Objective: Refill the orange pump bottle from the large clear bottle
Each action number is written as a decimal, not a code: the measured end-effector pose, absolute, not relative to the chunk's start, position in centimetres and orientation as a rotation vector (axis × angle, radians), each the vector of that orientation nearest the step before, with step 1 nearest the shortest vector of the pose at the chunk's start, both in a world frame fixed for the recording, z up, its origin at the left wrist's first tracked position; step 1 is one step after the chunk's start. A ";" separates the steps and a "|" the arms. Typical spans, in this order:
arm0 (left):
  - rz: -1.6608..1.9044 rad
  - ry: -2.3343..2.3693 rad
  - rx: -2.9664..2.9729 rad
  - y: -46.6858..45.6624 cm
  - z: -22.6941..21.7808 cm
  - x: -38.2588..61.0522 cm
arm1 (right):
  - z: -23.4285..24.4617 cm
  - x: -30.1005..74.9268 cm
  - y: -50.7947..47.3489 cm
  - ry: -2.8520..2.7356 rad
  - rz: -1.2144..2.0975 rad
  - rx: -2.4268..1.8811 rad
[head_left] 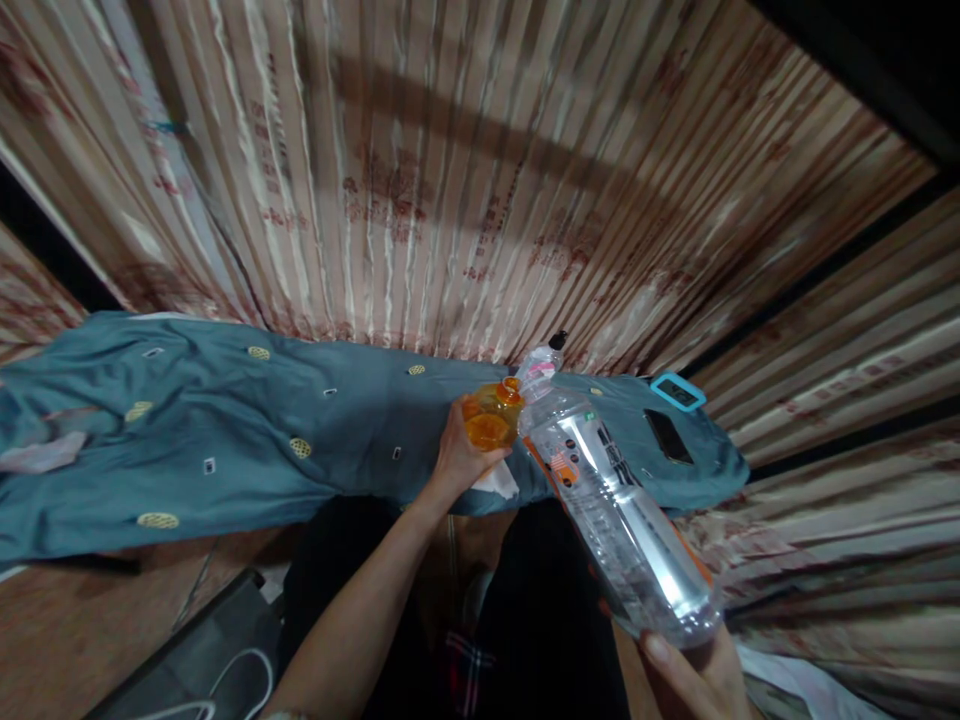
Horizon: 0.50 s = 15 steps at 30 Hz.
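My left hand [454, 455] is wrapped round a small see-through amber bottle [491, 418], its orange neck pointing up. In my right hand [694, 670] is the base of a large clear plastic bottle [622, 510] with an orange and black label. This large bottle tilts so its narrow end comes down to the left, close beside the amber bottle's neck; I cannot tell whether they touch. Just behind them stands a clear bottle [538, 368] with a pink label and a black top [558, 341], partly hidden. A white tissue [496, 480] lies under my left hand.
A blue-green patterned cloth [360, 410] covers the narrow surface ahead. To the right lie a dark phone [667, 437] and a light-blue-framed device [678, 392]. Pleated curtains [420, 200] hang behind. At lower left are a grey box-like object [202, 650] and a white cable [259, 660].
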<state>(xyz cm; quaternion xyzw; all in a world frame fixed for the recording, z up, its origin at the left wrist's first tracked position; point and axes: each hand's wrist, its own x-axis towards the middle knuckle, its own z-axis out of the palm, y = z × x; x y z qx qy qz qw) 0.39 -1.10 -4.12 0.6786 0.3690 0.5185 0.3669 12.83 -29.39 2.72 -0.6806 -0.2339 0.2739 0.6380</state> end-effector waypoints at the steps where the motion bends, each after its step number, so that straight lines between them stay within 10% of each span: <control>1: 1.338 0.946 1.744 -1.1 -4.2 0.4 | 2.8 12.8 -29.4 -0.528 0.639 -1.544; 15: 1.289 0.935 1.744 -1.0 -4.2 0.3 | 4.1 11.6 -29.3 -0.537 0.621 -1.540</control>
